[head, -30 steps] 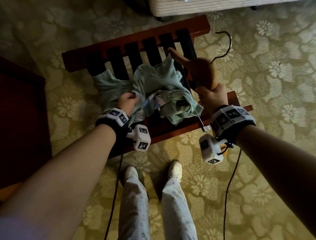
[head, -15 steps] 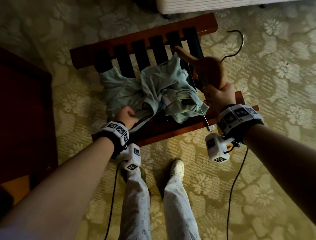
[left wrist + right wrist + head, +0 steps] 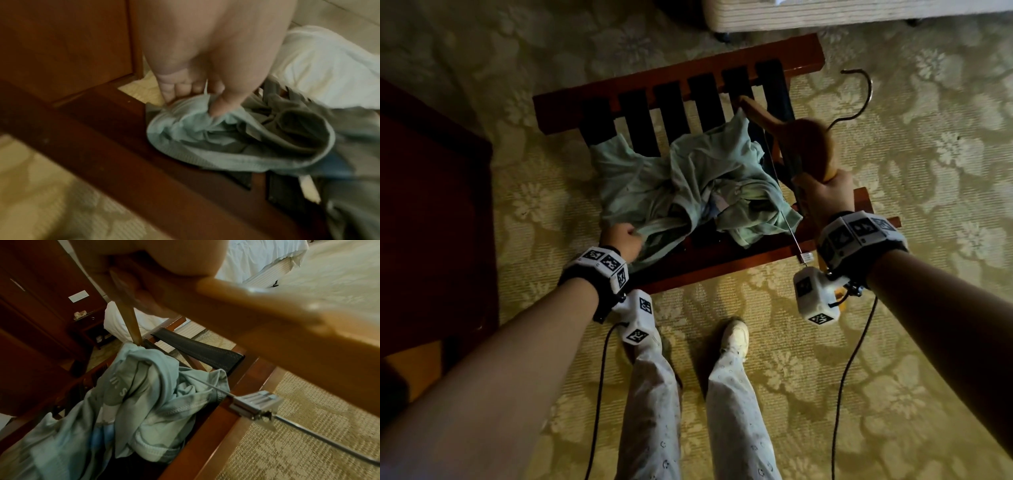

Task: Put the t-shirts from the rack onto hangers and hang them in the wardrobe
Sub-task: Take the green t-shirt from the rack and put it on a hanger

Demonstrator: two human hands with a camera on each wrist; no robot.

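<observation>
A crumpled pale green t-shirt lies on the dark wooden luggage rack with black straps. My left hand pinches the shirt's ribbed collar at the rack's near left edge; in the left wrist view the thumb and fingers clamp the t-shirt over the rack's front rail. My right hand grips a wooden hanger held over the rack's right side, its metal hook pointing away. In the right wrist view the hanger crosses above the t-shirt, with a metal clip on its wire bar.
Patterned beige carpet surrounds the rack. A dark wooden cabinet stands at the left. A bed base lies beyond the rack. My legs and shoes stand just in front of it, with cables hanging from both wrists.
My left hand has slid from the middle of the shirt toward the rack's near left edge, pulling the collar with it. The right hand keeps hold of the hanger, almost unmoved.
</observation>
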